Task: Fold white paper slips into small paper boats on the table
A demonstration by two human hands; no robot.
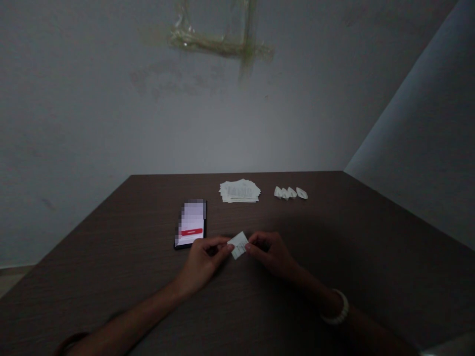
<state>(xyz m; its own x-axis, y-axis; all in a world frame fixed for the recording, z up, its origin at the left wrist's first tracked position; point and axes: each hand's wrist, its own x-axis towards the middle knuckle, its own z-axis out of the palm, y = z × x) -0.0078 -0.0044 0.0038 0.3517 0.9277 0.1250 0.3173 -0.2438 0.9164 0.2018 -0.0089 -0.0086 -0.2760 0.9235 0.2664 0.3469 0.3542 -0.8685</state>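
A small folded white paper [238, 245] is pinched between my left hand [204, 258] and my right hand [269, 253], held just above the dark wood table [297, 277]. Both hands grip it by opposite edges with thumbs and fingertips. Printed marks show faintly on the paper. Close beside my left hand lies a black smartphone [190, 224], its lit screen showing a red bar, with part of the screen pixelated.
A loose stack of printed paper slips [239, 191] lies at the table's far side. To its right sit several small folded paper boats [291, 193]. Grey walls meet the table's far and right edges, and tape marks [218, 42] stain the wall above.
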